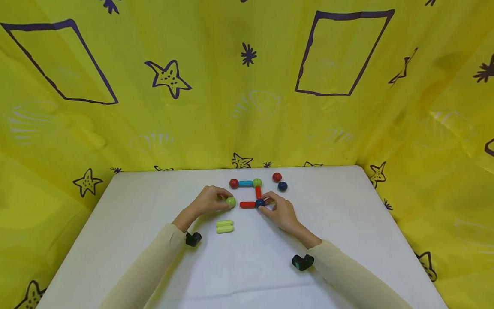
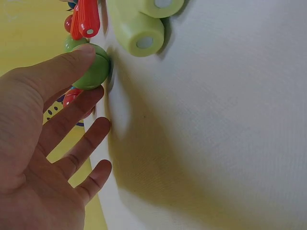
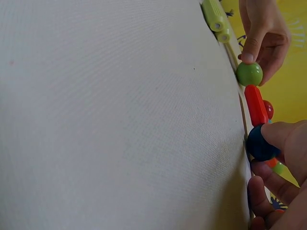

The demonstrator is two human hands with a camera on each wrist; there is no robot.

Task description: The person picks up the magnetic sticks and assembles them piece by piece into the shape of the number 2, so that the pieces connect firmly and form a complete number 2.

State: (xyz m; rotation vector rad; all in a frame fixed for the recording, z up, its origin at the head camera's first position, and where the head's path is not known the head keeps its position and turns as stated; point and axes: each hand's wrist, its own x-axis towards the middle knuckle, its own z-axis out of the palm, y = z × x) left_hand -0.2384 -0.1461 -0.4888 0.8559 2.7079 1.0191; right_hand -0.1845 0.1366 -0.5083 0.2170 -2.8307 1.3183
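My left hand pinches a green ball between thumb and forefinger, low over the white table. In the left wrist view the other fingers of that hand are spread. My right hand grips a dark blue ball at the corner of a joined piece. From that ball a red stick points left, its free end close to the green ball. Another red stick runs back to a second green ball. A light blue stick links this one to a red ball.
Two pale yellow-green sticks lie side by side in front of the left hand. A loose red ball and a loose dark blue ball sit at the back right. Yellow patterned cloth hangs behind the table.
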